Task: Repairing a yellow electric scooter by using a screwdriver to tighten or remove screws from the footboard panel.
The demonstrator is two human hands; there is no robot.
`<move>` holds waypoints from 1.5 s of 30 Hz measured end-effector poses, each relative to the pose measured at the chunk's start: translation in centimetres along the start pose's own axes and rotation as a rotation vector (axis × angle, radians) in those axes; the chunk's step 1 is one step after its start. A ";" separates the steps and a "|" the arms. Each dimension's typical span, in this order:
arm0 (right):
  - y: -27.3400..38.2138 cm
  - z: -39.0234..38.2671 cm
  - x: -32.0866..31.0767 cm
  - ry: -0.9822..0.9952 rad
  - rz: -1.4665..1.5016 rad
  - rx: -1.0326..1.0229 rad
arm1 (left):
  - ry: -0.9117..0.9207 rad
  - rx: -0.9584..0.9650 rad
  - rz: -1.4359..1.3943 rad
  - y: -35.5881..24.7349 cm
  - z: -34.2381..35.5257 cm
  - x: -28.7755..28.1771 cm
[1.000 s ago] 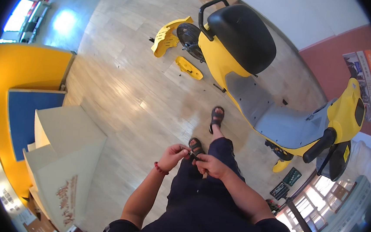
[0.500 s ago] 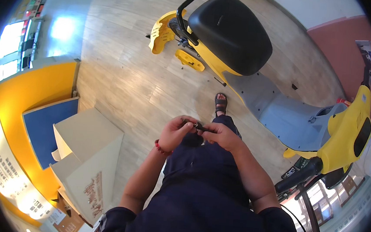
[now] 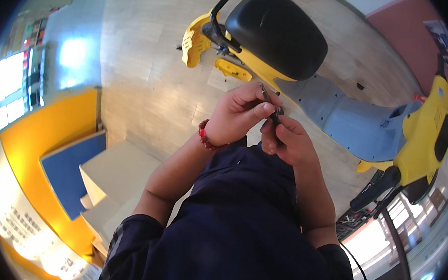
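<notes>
My left hand [image 3: 239, 115], with a red bead bracelet [image 3: 203, 136] at its wrist, pinches a slim dark rod-shaped piece [image 3: 266, 95] with a metallic-looking end between thumb and fingers. My right hand [image 3: 293, 141] closes on the lower dark end of the same piece, just below the left thumb. Fingers hide much of it, so its exact kind cannot be made out. Both hands are in front of my body, beside a yellow scooter [image 3: 422, 132] with a black seat [image 3: 277, 33] and a grey footboard [image 3: 351, 126].
A curved yellow panel [image 3: 194, 40] and a smaller yellow cover [image 3: 233, 69] lie on the floor near the scooter's rear. Pale cardboard boxes [image 3: 119, 168] and a blue board [image 3: 68, 175] stand at left. The scooter's dark handlebar grip [image 3: 375, 191] juts out at my right.
Both hands have risen away from my body toward the scooter's seat, still holding the small dark piece. It now points up and away. The view has shifted slightly.
</notes>
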State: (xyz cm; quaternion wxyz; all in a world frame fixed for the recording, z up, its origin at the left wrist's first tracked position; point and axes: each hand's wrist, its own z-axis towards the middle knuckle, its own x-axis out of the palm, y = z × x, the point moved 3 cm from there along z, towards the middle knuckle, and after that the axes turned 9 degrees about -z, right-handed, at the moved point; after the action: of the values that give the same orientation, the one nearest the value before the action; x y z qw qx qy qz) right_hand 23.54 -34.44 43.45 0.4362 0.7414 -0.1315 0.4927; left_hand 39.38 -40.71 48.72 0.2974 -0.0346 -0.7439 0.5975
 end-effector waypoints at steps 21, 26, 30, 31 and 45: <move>-14.4 -1.9 8.3 -0.608 -0.215 -0.139 | 0.450 -0.632 -0.006 3.5 -6.6 -5.3; -16.6 -5.7 8.9 -0.767 -0.391 -0.210 | 0.437 -0.637 -0.155 4.8 -8.0 -2.4; -20.3 -12.0 7.2 -0.970 -0.792 -0.090 | 0.327 -0.617 -0.186 6.4 -9.6 -0.5; -22.0 -14.4 6.2 -1.023 -0.863 -0.053 | 0.324 -0.642 -0.206 6.9 -10.3 0.0; -74.6 -68.0 -8.1 -1.713 -0.468 1.019 | 0.445 -0.853 -0.007 17.6 -28.9 14.8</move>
State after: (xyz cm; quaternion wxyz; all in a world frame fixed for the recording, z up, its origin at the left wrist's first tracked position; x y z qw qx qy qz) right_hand 24.37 60.07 7.14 -0.0859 0.9489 -0.0260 -0.3027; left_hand 35.85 -4.58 41.86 0.4106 -0.2779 -0.8412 0.2159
